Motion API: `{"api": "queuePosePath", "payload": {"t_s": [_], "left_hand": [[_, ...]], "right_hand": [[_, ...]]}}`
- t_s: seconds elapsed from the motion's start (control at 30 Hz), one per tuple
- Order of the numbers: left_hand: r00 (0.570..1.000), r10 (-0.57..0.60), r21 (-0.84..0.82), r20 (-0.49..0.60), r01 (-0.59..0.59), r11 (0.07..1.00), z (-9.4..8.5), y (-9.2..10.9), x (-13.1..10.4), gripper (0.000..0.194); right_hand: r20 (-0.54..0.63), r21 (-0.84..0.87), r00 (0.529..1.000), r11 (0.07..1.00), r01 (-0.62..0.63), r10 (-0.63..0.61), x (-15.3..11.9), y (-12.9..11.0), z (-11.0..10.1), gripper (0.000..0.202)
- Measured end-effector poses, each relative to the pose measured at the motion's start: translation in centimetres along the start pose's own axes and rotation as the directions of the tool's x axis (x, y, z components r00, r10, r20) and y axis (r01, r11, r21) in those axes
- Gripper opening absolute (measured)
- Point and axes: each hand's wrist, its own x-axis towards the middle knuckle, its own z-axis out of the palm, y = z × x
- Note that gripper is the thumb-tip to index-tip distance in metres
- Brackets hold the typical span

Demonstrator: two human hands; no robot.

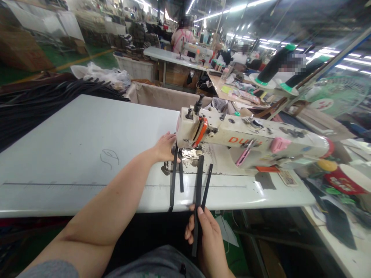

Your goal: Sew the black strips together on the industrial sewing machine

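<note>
A white sewing machine (220, 133) stands on the pale table. My left hand (165, 147) lies beside its needle area, at the upper end of a black strap (173, 181); its fingertips are partly hidden behind the machine head. A shorter black strip (181, 177) hangs just right of that strap. Near the table's front edge, my right hand (204, 231) is closed on a black strap (198, 185) that points up toward the presser foot. Another thin black strip (207, 184) rises from the same hand.
A loose thread (110, 157) and a printed ruler line mark the table (58, 154). Black straps (43, 104) are piled at the left. Thread cones (275, 65), a fan (342, 94) and a red-white cup (344, 179) are at the right. A person (182, 36) sits farther back.
</note>
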Motion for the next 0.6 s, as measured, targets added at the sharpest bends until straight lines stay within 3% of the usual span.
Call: {"api": "queuePosePath", "payload": {"t_s": [0.23, 0.6], "left_hand": [[1.000, 0.024, 0.011, -0.002, -0.024, 1.000, -0.1, 0.0, 0.0, 0.098], [1.000, 0.029, -0.014, 0.000, -0.029, 0.999, -0.3, 0.2, -0.2, 0.090]], "right_hand": [[0.049, -0.024, 0.998, 0.999, -0.023, 0.024, -0.5, 0.1, -0.7, 0.041], [0.009, 0.011, 1.000, 1.000, -0.022, 0.022, 0.1, 0.3, -1.1, 0.037]]}}
